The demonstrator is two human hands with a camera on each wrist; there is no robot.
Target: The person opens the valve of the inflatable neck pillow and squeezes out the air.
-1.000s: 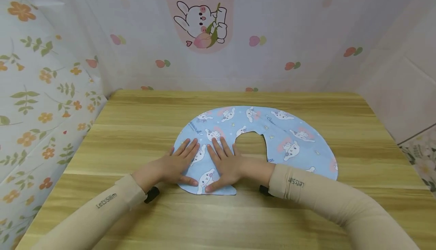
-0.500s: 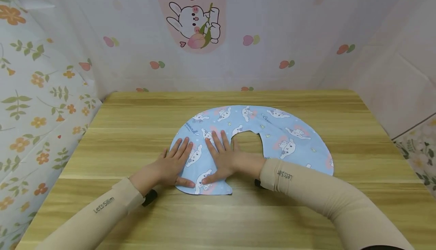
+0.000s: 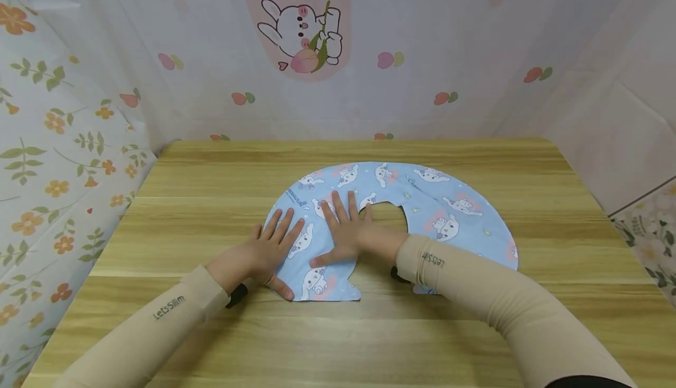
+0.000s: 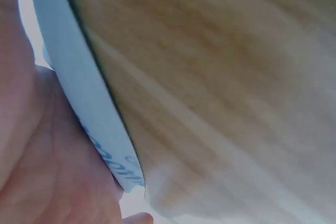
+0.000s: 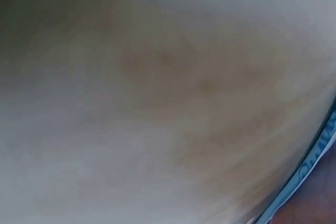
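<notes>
A light blue, curved piece of cloth (image 3: 462,191) printed with white long-eared characters lies flat on the wooden table, its cut-out opening facing the person. My left hand (image 3: 266,253) rests with spread fingers on its left outer edge. Higher up and to the right, my right hand (image 3: 345,232) lies on the left arm of the cloth, fingers spread, beside the inner cut-out. In the left wrist view the palm (image 4: 58,150) is over the cloth's edge (image 4: 94,87). The right wrist view catches a strip of the cloth (image 5: 299,179) at lower right. My right sleeve hides part of the cloth's right end.
The wood-grain table (image 3: 200,182) spreads around the cloth on all sides. Behind it hangs a white curtain (image 3: 454,30) with a rabbit print. Flower-patterned sheeting (image 3: 47,171) borders the left side.
My right hand has slid a little away from the person across the cloth, uncovering more of its lower left end. My left hand's fingers have shifted slightly up, its thumb lower at the edge.
</notes>
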